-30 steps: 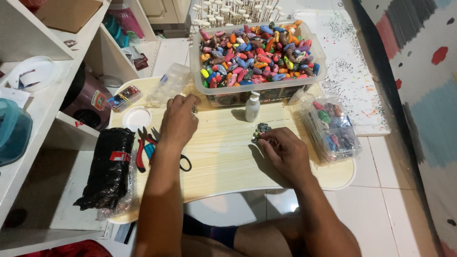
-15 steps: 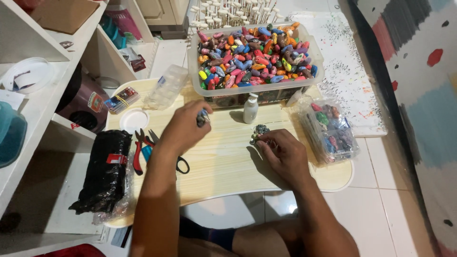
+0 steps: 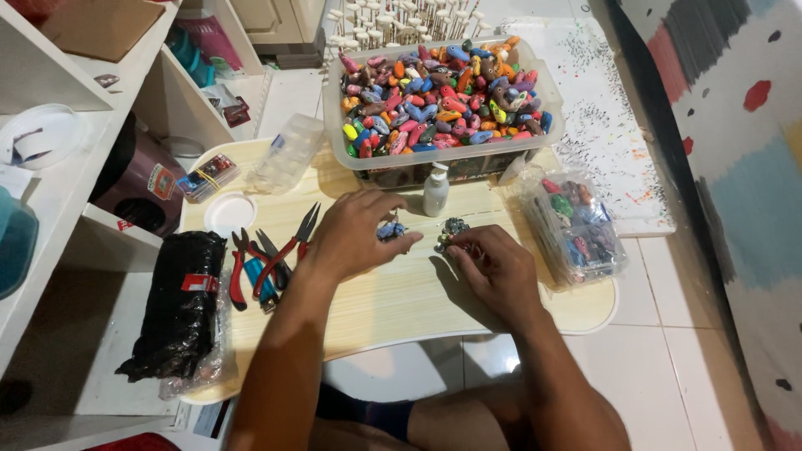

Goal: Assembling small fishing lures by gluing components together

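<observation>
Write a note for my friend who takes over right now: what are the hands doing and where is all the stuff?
Left hand: pinching a small blue bead-like piece just above the pale wooden lap table.
Right hand: fingertips on a small dark cluster of pieces resting on the table.
Behind the hands: a clear plastic bin heaped with colourful pieces, with a small white pump bottle in front of it.
Right: a clear bag of colourful pieces.
Left: red-handled pliers and a black bundle.
Done: one piece picked up. How much is left cannot be told.
</observation>
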